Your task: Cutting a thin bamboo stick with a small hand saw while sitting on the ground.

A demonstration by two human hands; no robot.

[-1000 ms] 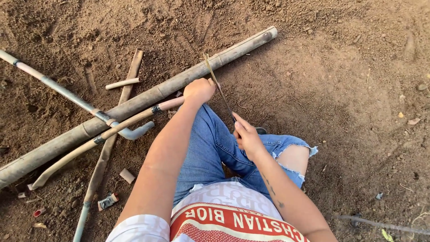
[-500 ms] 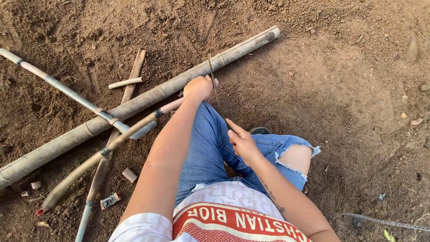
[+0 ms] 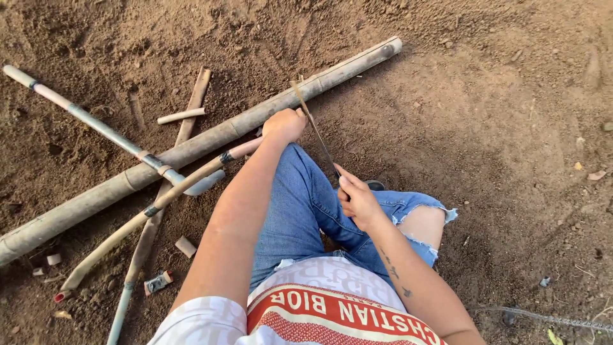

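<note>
I sit on bare soil with a knee in torn blue jeans [image 3: 306, 204] up. My left hand [image 3: 284, 124] is closed around the near end of a thin curved bamboo cane [image 3: 159, 201] that runs off to the lower left. A thin, flat, dark strip [image 3: 316, 131] slants from above that hand down to my right hand [image 3: 357, 201]. The right hand pinches the strip's lower end over my knee. Whether the left hand also touches the strip is unclear. Just beyond the left hand lies a thick bamboo pole [image 3: 211, 137].
A slender grey pole [image 3: 96, 124] crosses the thick one at the left. A flat split stick [image 3: 185, 124], a short offcut [image 3: 182, 115] and small cut pieces [image 3: 185, 246] lie on the soil. A thin wire or twig [image 3: 549, 317] lies at the lower right.
My right hand, with loose fingers over the knee before, now pinches the strip's lower end. The strip now slants down to it. My left hand stays on the cane.
</note>
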